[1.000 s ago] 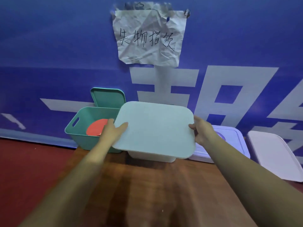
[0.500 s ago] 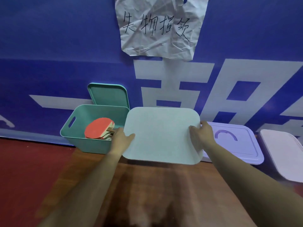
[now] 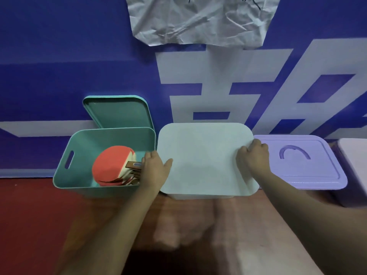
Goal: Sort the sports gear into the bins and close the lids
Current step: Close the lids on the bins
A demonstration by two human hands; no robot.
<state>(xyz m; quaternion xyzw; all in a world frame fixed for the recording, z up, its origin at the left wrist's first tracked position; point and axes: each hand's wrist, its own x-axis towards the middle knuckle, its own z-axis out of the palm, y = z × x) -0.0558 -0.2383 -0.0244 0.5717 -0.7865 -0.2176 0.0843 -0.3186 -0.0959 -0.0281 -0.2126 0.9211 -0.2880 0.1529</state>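
Lid [image 3: 204,155], white and flat, lies over the white bin [image 3: 198,196], whose front wall just peeks out beneath it. The left hand [image 3: 155,169] clamps the lid's left edge, thumb on top, fingers tucked under; the right hand [image 3: 252,155] curls around the right edge. The hands are well apart, one on each side. Just left of the white bin, a green bin [image 3: 79,155] stands open with red table-tennis paddles [image 3: 113,165] inside, and its green lid [image 3: 119,114] leans on the blue wall behind. Just right of the white bin, a purple bin [image 3: 317,175] sits closed under its lid. Above the white bin, crumpled paper [image 3: 198,20] hangs on the wall.
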